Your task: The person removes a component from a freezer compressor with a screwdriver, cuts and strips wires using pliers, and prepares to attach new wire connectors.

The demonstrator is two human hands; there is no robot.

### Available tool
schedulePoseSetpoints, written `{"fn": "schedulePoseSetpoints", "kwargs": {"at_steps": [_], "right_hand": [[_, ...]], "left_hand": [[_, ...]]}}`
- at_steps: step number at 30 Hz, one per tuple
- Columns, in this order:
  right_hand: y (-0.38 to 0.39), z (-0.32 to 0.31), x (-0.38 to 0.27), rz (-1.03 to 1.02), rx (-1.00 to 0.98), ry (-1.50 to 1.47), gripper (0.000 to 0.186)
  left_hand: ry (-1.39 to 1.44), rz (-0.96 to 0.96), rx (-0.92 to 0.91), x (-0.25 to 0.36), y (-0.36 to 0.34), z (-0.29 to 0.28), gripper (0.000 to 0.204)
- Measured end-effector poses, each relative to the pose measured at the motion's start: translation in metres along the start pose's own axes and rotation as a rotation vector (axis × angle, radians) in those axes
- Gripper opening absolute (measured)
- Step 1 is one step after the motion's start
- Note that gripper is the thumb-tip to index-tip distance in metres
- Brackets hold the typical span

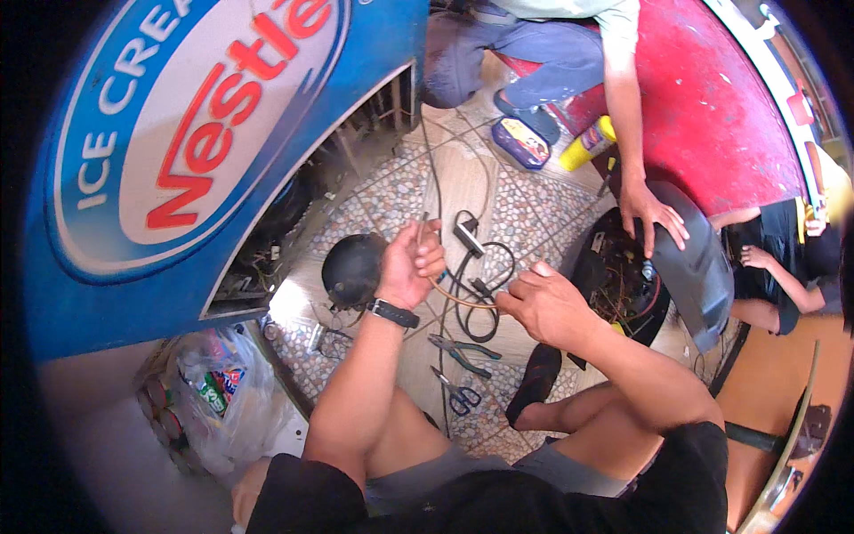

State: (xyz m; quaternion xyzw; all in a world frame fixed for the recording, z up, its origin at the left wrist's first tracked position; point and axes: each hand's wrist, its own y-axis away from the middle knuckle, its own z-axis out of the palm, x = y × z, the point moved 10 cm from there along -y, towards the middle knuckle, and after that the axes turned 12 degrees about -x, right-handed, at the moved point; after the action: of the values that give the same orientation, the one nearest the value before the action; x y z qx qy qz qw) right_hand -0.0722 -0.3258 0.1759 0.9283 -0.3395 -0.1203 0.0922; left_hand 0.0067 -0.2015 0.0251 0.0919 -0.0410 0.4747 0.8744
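A thin copper-coloured tube (463, 303) runs in a curve between my two hands, above the tiled floor. My left hand (412, 262), with a black watch on its wrist, is closed around one end, and a short thin tip sticks up past the fingers. My right hand (544, 303) pinches the other end. Between and beyond them a black cable (513, 258) lies coiled beside a small dark box with a pale face (468, 237). Left of my left hand sits a black dome-shaped part (354, 270). Pliers (464, 354) and scissors (459, 397) lie below my hands.
A blue cabinet (356, 98) with an open lower bay stands at left. Another person's hand (654, 215) rests on a black housing (698, 267) with wires inside. A yellow can (587, 144) and blue tub (520, 142) stand beyond; a plastic bag (227, 392) lies lower left.
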Motion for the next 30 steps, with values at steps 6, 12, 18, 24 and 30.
{"fn": "schedulePoseSetpoints", "kwargs": {"at_steps": [6, 12, 18, 24, 30], "right_hand": [[0.001, 0.032, 0.003, 0.046, -0.117, -0.099, 0.013], [0.007, 0.04, 0.044, 0.15, -0.058, -0.419, 0.033], [-0.005, -0.008, 0.063, 0.234, -0.056, -0.943, 0.033], [0.016, 0.009, 0.081, 0.281, -0.245, -0.996, 0.039], [0.037, 0.073, 0.022, 0.237, -0.739, -1.119, 0.038]], "left_hand": [[0.115, 0.025, -0.01, -0.029, 0.008, 0.009, 0.039], [-0.31, -0.013, -0.106, -0.055, 0.023, 0.049, 0.046], [-1.267, -0.066, -0.281, -0.059, 0.033, 0.087, 0.05], [-1.478, -0.126, -0.331, -0.057, 0.036, 0.075, 0.041], [-1.723, -0.009, -0.561, -0.071, 0.049, 0.084, 0.031]]}}
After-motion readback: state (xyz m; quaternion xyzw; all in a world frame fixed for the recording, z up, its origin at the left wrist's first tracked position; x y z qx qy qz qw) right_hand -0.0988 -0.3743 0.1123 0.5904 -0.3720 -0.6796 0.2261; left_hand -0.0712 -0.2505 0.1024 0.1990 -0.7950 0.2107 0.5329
